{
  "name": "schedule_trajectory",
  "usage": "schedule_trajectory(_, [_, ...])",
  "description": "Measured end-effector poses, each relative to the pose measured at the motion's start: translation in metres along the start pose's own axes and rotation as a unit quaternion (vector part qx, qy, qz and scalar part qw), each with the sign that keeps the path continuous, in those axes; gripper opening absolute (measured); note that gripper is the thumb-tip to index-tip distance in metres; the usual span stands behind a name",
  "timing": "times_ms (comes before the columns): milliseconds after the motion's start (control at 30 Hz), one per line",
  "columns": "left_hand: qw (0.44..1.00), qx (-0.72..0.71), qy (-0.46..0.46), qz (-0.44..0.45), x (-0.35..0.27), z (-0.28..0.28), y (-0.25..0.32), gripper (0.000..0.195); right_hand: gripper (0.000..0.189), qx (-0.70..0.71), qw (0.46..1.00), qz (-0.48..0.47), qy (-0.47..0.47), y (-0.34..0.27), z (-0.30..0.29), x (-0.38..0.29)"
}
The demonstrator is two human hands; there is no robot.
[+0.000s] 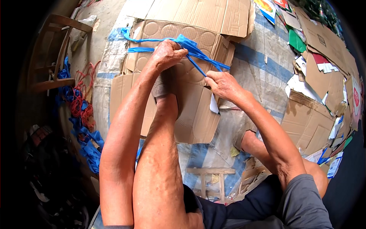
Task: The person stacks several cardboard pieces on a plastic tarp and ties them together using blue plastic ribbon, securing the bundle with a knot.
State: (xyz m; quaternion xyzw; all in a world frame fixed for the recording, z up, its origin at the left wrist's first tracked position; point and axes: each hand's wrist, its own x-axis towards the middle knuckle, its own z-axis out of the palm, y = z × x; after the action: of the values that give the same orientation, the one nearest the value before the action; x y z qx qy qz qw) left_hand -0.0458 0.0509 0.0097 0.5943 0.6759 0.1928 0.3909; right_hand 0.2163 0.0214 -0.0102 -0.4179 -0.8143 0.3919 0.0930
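Note:
My left hand grips a blue plastic strip that runs across a stack of flattened corrugated cardboard. Lower and to the right, my right hand is closed on another length of the same strip, drawn taut between the two hands. More of the strip trails leftward over the stack's edge. A shoe on one foot presses on the cardboard, just below my left hand. Round impressions mark the upper cardboard. My fingers hide where the strips cross.
A wooden chair lies at the left, near tangled red string and blue plastic. Loose cardboard and printed packaging pile up on the right. A striped woven sheet covers the floor. A small wooden frame is below.

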Motion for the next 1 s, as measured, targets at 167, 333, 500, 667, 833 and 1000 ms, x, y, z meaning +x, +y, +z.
schedule_trajectory(167, [0.999, -0.011, -0.012, 0.029, -0.004, -0.004, 0.0, 0.033, 0.027, 0.045, 0.991, 0.083, -0.097, 0.027, -0.013, -0.026])
schedule_trajectory(333, [0.998, -0.004, 0.009, 0.058, -0.008, -0.003, -0.005, 0.027, 0.035, 0.001, 0.964, 0.112, -0.24, 0.02, -0.015, -0.038])
schedule_trajectory(500, [0.985, 0.077, 0.096, 0.118, -0.012, 0.007, -0.003, 0.022, 0.021, -0.043, 0.997, -0.026, 0.051, 0.011, -0.002, -0.002])
schedule_trajectory(667, [0.928, 0.201, 0.192, 0.247, -0.01, 0.015, -0.01, 0.021, 0.019, 0.086, 0.966, -0.106, 0.218, -0.016, 0.004, 0.069])
schedule_trajectory(833, [0.847, 0.326, 0.256, 0.332, -0.006, 0.014, -0.009, 0.011, 0.02, 0.29, 0.955, 0.029, 0.045, -0.017, 0.002, 0.108])
schedule_trajectory(1000, [0.809, 0.371, 0.28, 0.361, -0.007, 0.007, -0.01, 0.007, 0.023, 0.307, 0.948, 0.063, -0.057, -0.026, -0.008, 0.111])
